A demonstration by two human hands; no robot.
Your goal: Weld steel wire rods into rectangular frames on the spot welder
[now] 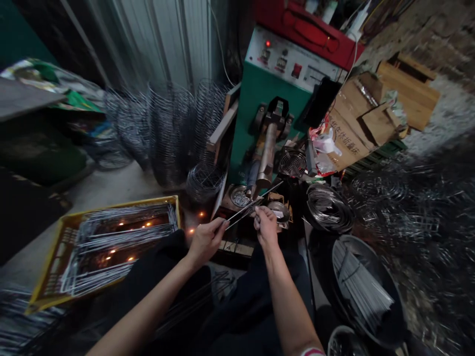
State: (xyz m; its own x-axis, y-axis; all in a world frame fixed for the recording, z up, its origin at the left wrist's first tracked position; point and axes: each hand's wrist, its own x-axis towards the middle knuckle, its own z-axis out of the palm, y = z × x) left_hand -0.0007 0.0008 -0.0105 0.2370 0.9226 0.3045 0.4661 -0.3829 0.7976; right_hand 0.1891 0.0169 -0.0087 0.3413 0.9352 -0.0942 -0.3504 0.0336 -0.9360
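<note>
Metal rod [241, 211] slants forward and rightward from the left hand [205, 241].

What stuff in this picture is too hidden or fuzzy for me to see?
All in the head view:
1. What the right hand pinches: its own fingers hide it.
2. How far the metal rod goes inside the left hand: those fingers cover it.
3. Writing on the control panel: too small, blurred.
4. Single wires in the right-hand heap: blurred, cut by the right edge.
</note>
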